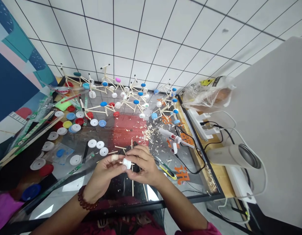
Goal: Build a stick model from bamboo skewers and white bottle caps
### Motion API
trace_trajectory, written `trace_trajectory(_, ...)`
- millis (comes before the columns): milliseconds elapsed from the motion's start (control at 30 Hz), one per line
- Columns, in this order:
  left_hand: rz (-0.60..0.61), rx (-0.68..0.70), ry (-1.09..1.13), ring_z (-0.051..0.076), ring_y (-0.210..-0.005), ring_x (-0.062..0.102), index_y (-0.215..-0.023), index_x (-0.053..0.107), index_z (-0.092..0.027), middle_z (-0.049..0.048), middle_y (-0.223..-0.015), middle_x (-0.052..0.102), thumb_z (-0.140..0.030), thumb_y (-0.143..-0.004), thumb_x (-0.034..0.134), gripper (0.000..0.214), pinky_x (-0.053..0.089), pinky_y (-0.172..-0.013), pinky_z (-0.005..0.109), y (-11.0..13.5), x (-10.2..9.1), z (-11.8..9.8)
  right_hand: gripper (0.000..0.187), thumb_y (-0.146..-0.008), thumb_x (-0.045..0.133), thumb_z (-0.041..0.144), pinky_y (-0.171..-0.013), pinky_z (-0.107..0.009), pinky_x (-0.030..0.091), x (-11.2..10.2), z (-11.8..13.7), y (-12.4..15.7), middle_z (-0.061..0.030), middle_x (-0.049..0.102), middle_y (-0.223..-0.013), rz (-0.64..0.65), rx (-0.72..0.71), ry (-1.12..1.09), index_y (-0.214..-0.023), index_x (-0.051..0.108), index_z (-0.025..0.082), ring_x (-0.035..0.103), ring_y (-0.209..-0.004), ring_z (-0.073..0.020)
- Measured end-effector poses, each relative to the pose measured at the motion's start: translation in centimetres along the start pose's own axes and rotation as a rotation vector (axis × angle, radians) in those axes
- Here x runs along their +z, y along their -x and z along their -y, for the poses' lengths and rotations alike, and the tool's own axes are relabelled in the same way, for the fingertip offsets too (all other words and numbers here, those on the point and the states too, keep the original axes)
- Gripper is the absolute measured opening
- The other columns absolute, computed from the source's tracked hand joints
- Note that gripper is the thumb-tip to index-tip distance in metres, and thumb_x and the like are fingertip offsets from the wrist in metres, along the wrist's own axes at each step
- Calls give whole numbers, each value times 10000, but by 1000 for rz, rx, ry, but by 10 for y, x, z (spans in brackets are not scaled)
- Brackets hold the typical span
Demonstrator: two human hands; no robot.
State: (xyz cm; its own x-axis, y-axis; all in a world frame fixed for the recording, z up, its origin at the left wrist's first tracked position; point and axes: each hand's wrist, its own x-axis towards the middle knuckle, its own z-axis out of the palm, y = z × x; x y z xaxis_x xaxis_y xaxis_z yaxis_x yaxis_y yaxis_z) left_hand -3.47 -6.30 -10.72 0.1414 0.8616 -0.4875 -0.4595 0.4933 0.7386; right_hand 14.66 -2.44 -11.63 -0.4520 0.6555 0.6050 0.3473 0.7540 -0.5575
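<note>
A white plastic bottle cap piece (126, 163), with a thin wooden stick poking out at its sides, sits between the fingertips of both hands near the table's front. My left hand (103, 176), with a bandage on one finger and a beaded bracelet at the wrist, pinches it from the left. From the right, my right hand (143, 164) grips it with thumb and fingers. Loose wooden sticks (132, 187) lie under and around the hands. Three white caps (100, 145) rest just beyond my left hand.
Small stick-and-cap frames (136, 98) stand along the wall. Coloured caps (71, 116) spread at left. A glue gun (173, 136) with a black cord, a utility knife (168, 171) and wood scraps (151, 130) lie at right. A power strip (202, 124) is beside the table.
</note>
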Motion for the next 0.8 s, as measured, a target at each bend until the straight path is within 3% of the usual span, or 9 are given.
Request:
trace_trajectory(133, 1, 58, -138, 127, -758, 642, -889, 769, -173, 32, -845, 750, -205, -597, 866, 310, 511, -740, 225, 0, 2, 4, 344, -754, 670, 255, -904, -435, 464, 1, 3, 0, -45, 713, -1022, -23, -17, 35, -1097, 636, 255, 635, -974, -220)
trace_trajectory(267, 43, 70, -138, 123, -715, 632, -811, 765, -170, 16, -781, 735, -196, -575, 870, 259, 506, -708, 223, -1, 3, 2, 341, -748, 683, 259, -898, -423, 451, 0, 5, -1, -37, 724, -998, -37, -45, 36, -1085, 633, 248, 646, -941, -208)
trace_trajectory(467, 127, 66, -66, 104, -751, 621, -849, 759, -181, 6, -815, 724, -177, -617, 855, 251, 495, -734, 192, 1, 3, 5, 308, -751, 664, 292, -926, -435, 415, -2, 6, 0, -27, 732, -979, -47, -41, 74, -1055, 642, 253, 654, -934, -209)
trace_trajectory(633, 161, -1, 128, 113, -722, 643, -861, 763, -191, 14, -785, 728, -220, -643, 850, 236, 526, -740, 224, 1, 6, 12, 282, -725, 667, 277, -939, -434, 390, -2, 12, -3, -15, 734, -938, -154, -21, 143, -1005, 641, 258, 664, -902, -209)
trace_trajectory(800, 82, 23, 238, 129, -752, 676, -865, 769, -194, 27, -843, 757, -221, -602, 876, 285, 547, -747, 233, -1, 12, 18, 282, -719, 681, 272, -946, -437, 375, 0, 15, -3, -14, 726, -916, -217, 0, 178, -998, 639, 254, 669, -884, -208)
